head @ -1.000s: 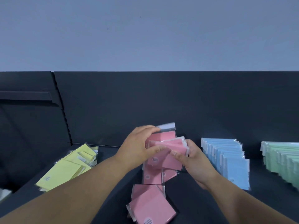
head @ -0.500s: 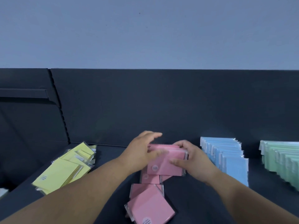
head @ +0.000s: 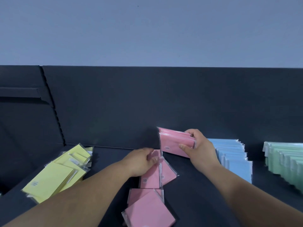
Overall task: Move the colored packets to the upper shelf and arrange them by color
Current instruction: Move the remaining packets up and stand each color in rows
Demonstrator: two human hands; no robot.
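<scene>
**Pink packets in both grips**

The right grip (head: 199, 149) clasps a pink stack (head: 172, 145) right of frame centre. The left grip (head: 141, 161) curls round a loose pink packet (head: 150, 179) lying on the shelf (head: 196, 185), lower centre.

- A plain pale blue-grey wall (head: 147, 30) fills the upper part of the view, with a small dark speck (head: 137, 6) near the top.
- A dark matte back panel (head: 172, 99) runs across below the wall.
- A slotted upright (head: 52, 105) with a row of notches divides this panel from a neighbouring bay on the left.
- In that bay, a dark horizontal rail (head: 19, 92) crosses its panel.
</scene>
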